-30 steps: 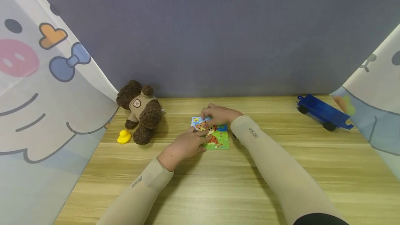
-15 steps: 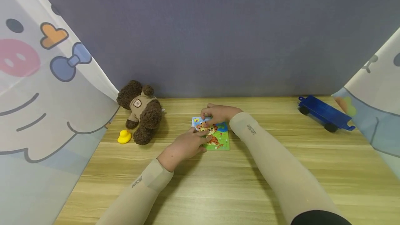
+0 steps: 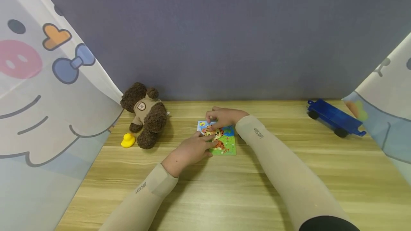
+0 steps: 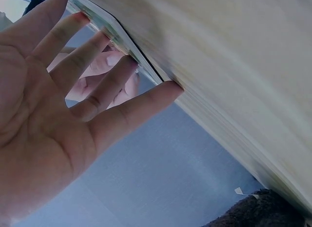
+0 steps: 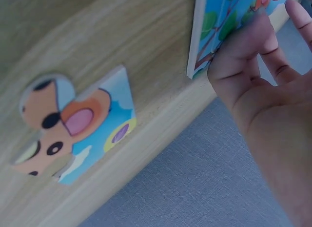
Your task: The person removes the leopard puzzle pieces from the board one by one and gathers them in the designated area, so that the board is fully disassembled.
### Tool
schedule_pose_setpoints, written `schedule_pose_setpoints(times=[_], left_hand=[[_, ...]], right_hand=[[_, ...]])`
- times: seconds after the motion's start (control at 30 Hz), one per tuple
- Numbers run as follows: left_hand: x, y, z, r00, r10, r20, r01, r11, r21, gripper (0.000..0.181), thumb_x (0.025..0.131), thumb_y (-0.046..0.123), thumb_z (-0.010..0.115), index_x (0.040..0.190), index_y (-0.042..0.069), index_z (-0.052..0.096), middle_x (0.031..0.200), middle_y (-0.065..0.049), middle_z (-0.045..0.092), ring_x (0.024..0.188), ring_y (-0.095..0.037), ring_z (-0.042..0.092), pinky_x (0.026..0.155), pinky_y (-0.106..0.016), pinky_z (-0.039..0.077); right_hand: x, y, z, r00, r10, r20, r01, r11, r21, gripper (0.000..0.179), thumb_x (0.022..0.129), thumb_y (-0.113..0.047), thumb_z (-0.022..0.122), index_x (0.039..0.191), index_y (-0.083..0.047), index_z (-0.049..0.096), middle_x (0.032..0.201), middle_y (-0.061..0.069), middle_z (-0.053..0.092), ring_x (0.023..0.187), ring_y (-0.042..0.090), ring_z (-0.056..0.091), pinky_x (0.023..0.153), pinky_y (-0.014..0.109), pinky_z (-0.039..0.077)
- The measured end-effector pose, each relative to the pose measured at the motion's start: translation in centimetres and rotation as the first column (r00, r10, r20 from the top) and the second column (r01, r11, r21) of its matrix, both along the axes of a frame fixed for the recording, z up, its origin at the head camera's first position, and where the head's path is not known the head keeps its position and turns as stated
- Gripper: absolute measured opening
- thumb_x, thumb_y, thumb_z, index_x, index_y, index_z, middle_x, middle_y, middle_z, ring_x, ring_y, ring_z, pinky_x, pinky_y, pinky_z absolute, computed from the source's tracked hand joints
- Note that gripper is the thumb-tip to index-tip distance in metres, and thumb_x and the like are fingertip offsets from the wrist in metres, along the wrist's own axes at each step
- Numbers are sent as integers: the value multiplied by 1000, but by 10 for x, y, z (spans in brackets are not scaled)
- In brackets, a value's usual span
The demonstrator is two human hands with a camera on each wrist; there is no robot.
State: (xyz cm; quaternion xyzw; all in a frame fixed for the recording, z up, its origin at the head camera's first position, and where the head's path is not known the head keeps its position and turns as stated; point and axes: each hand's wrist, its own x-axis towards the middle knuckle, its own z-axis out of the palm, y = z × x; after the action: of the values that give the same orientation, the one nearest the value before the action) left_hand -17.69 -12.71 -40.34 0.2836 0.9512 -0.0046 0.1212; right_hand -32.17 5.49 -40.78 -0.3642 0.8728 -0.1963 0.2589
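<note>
A small jigsaw puzzle [image 3: 229, 147] with a spotted leopard on green and blue lies flat on the wooden table. Across its left side rests my left hand [image 3: 190, 149], fingers spread and fairly straight; in the left wrist view its fingertips touch the puzzle [image 4: 116, 28] and its little finger the table. My right hand [image 3: 225, 116] is at the puzzle's top edge, fingers bent, thumb pressing on the picture. No piece shows clearly in its fingers. A loose puzzle piece [image 5: 83, 127] with an orange animal face lies on the table beside the board in the right wrist view.
A brown teddy bear [image 3: 144, 115] lies at the back left, with a yellow rubber duck [image 3: 127, 140] beside it. A blue toy wagon [image 3: 335, 117] stands at the back right. A grey-blue panel [image 3: 205, 38] closes off the table's far edge; printed curtains [image 3: 57, 113] hang at both sides.
Both hands stay almost still on the puzzle. The head view has shifted very slightly.
</note>
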Motion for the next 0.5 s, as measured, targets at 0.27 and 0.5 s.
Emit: schedule_pose_setpoints(times=[0.27, 0.5], left_hand=[[-2, 1, -1, 1000, -6, -7, 6, 1000, -7, 56, 103, 41, 68, 157, 27, 57, 171, 1, 45, 148, -36, 51, 115, -47, 56], [-1, 0, -4, 1000, -3, 7, 3, 1000, -4, 56, 104, 41, 68, 157, 27, 57, 172, 2, 44, 147, -34, 50, 116, -45, 55]], right_hand=[[-3, 5, -3, 1000, -4, 16, 6, 996, -85, 22, 102, -40, 74, 112, -26, 61, 129, 2, 55, 123, 25, 56, 101, 46, 53], [-1, 6, -7, 995, 12, 101, 5, 987, -160, 21, 104, -31, 72, 116, -17, 61, 106, 3, 54, 93, 21, 49, 80, 35, 45]])
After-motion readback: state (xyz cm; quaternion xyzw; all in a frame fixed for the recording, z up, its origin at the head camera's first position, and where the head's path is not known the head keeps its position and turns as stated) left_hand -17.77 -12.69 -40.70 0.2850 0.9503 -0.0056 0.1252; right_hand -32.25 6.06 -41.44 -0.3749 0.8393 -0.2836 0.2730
